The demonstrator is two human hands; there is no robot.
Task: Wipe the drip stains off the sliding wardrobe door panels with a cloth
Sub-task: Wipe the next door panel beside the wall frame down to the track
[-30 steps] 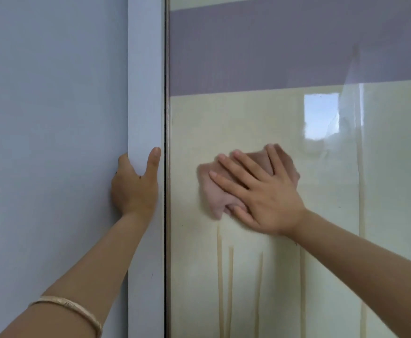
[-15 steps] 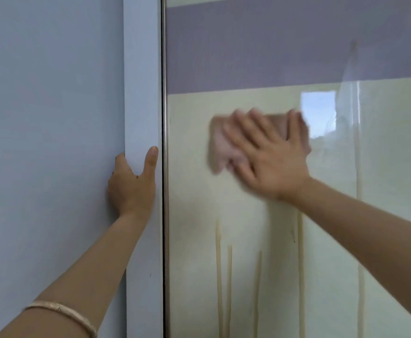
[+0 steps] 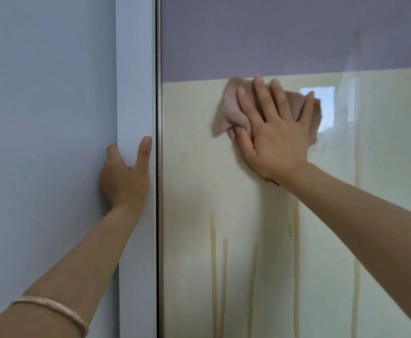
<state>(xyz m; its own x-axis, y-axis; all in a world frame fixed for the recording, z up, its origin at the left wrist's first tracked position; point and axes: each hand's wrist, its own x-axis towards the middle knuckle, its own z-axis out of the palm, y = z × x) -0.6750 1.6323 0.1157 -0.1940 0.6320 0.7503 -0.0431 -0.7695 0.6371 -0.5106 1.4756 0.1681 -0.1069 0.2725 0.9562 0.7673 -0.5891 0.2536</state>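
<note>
A glossy cream door panel (image 3: 194, 167) fills the right half, with a mauve band (image 3: 272, 37) above it. My right hand (image 3: 272, 137) lies flat with fingers spread, pressing a pinkish-brown cloth (image 3: 231, 113) against the panel just below the mauve band. Several brownish drip stains (image 3: 214, 276) run down the lower panel, and a long one (image 3: 357, 228) runs down at the right. My left hand (image 3: 123, 176) grips the white wardrobe side frame (image 3: 136, 69), thumb on its front face.
A pale blue-grey wall (image 3: 45, 118) takes up the left side. A thin metal strip (image 3: 158, 93) edges the door next to the frame. A bright window reflection (image 3: 321, 93) shows on the panel beside the cloth. A bangle (image 3: 53, 311) sits on my left wrist.
My right hand has swept the cloth upward and a little to the right, from mid-panel to just under the mauve band. My left hand has kept its grip on the frame.
</note>
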